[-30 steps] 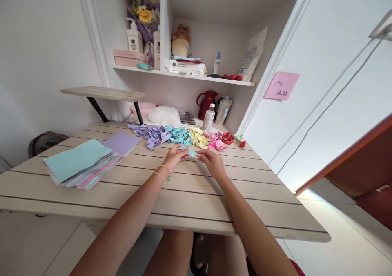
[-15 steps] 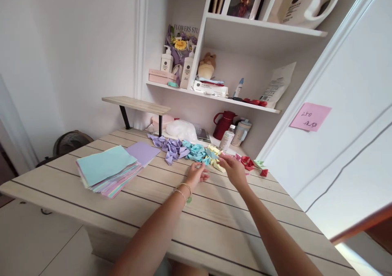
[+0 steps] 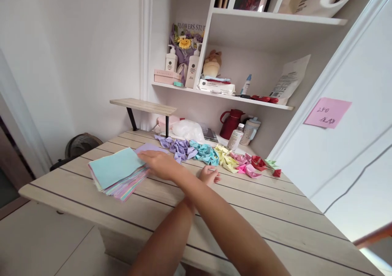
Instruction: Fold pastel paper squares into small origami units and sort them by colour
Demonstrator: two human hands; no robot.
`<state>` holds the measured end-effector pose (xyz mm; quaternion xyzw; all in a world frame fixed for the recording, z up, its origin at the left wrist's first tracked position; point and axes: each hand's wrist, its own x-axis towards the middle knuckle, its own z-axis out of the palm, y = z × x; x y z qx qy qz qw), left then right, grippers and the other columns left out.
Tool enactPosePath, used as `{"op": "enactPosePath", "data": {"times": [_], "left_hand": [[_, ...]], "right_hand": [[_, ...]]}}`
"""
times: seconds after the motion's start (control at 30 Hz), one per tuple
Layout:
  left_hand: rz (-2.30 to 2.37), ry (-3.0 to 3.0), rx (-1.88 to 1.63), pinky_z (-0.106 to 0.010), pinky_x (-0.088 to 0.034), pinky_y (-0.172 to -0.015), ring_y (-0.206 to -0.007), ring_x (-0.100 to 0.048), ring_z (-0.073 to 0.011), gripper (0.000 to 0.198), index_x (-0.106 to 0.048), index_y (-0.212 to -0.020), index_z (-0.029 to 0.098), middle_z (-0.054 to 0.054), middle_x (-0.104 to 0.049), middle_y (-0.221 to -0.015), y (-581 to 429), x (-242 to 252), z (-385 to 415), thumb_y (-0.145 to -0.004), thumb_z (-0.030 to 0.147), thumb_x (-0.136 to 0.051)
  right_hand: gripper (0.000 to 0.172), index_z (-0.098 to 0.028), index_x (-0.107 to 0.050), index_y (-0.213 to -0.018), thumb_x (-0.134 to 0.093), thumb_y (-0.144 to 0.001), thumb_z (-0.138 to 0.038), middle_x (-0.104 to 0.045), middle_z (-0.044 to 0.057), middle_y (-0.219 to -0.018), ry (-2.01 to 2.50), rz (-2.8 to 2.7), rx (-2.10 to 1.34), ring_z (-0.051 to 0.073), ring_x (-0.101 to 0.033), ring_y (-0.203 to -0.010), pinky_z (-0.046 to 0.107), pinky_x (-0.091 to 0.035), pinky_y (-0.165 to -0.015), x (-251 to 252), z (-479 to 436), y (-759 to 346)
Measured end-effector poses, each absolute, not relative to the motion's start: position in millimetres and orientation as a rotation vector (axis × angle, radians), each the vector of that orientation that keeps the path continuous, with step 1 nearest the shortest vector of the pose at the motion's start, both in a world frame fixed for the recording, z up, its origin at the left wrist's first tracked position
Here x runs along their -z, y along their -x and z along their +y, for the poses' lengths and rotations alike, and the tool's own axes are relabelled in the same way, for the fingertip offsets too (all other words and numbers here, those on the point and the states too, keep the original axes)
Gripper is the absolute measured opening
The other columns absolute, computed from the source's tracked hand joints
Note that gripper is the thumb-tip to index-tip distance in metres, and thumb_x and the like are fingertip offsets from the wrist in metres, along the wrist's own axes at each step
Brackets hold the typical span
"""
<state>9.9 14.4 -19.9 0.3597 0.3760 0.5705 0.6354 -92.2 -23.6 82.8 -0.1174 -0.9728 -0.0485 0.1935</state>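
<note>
My right hand (image 3: 161,163) reaches across my left forearm to a stack of coloured paper (image 3: 118,174) with a light blue sheet on top. Its fingers are stretched out over the stack's right corner; the thumb is hidden. Under it, a purple sheet (image 3: 150,147) shows behind the stack. My left hand (image 3: 210,175) rests on the table, its fingers loosely curled with nothing visible in them. Just behind it lie folded paper pieces: purple ones (image 3: 181,148), blue ones (image 3: 206,153), yellow ones (image 3: 226,159), pink ones (image 3: 246,163), red ones (image 3: 259,162) and green ones (image 3: 272,164).
At the back of the slatted table (image 3: 245,214) stand a clear bottle (image 3: 235,137), a red jug (image 3: 232,123), a tumbler (image 3: 250,131) and a white plastic bag (image 3: 188,130). A small raised shelf (image 3: 143,105) is at back left. Wall shelves (image 3: 254,98) hang above.
My right hand has left the folded pieces and moved left, across my left arm, to the paper stack. My left hand stays near the blue pieces, its fingers more curled. The view has shifted slightly.
</note>
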Motion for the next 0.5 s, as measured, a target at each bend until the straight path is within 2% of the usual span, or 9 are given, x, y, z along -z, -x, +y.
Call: {"op": "enactPosePath", "data": {"times": [0.07,0.13,0.23,0.37,0.43,0.5], "left_hand": [[0.852,-0.871,-1.289,-0.022,-0.046,-0.057,-0.053,-0.059,-0.0099,0.027,-0.051,-0.091,0.016,-0.002,-0.061,-0.067,-7,19,11,-0.070,0.025,-0.065],[0.828,-0.898,-1.289,-0.021,-0.046,-0.056,-0.053,-0.060,-0.0094,0.027,-0.051,-0.091,0.015,-0.002,-0.062,-0.067,-5,18,10,-0.071,0.027,-0.064],[0.821,-0.907,-1.282,-0.020,-0.046,-0.054,-0.051,-0.059,-0.0088,0.027,-0.051,-0.092,0.014,-0.002,-0.061,-0.065,-6,18,11,-0.071,0.027,-0.063],[0.840,-0.911,-1.274,-0.019,-0.046,-0.053,-0.048,-0.057,-0.0076,0.027,-0.051,-0.093,0.015,-0.001,-0.061,-0.064,-8,18,15,-0.071,0.024,-0.063],[0.844,-0.902,-1.265,-0.020,-0.046,-0.053,-0.050,-0.058,-0.0081,0.027,-0.051,-0.095,0.015,-0.002,-0.062,-0.065,-7,19,16,-0.072,0.024,-0.062],[0.837,-0.898,-1.277,-0.021,-0.047,-0.053,-0.052,-0.060,-0.0100,0.027,-0.051,-0.096,0.015,-0.003,-0.062,-0.067,-6,20,17,-0.072,0.023,-0.062]], "right_hand": [[0.037,-0.020,-0.050,-0.116,-0.052,-0.080,-0.012,-0.052,0.008,-0.125,0.303,-2.800,0.246,0.020,-0.045,-0.117,0.035,-0.039,-0.093,-81,-26,119],[0.023,-0.019,-0.059,-0.098,-0.047,-0.082,-0.008,-0.065,0.007,-0.102,0.314,-2.897,0.353,0.019,-0.057,-0.098,0.031,-0.045,-0.080,-76,-27,133],[0.019,-0.018,-0.061,-0.077,-0.046,-0.080,-0.007,-0.067,0.004,-0.076,0.396,-2.945,0.445,0.017,-0.061,-0.071,0.026,-0.045,-0.060,-67,-26,135],[0.018,-0.020,-0.063,-0.078,-0.049,-0.080,-0.011,-0.068,0.002,-0.076,0.548,-2.894,0.241,0.016,-0.062,-0.069,0.023,-0.043,-0.056,-67,-26,124],[0.023,-0.022,-0.065,-0.084,-0.047,-0.079,-0.009,-0.069,0.001,-0.081,0.549,-2.859,0.072,0.015,-0.063,-0.074,0.022,-0.044,-0.061,-71,-26,114],[0.030,-0.023,-0.065,-0.092,-0.045,-0.078,-0.006,-0.069,0.002,-0.093,0.497,-2.711,-0.054,0.016,-0.062,-0.087,0.025,-0.046,-0.073,-74,-24,94]]}}
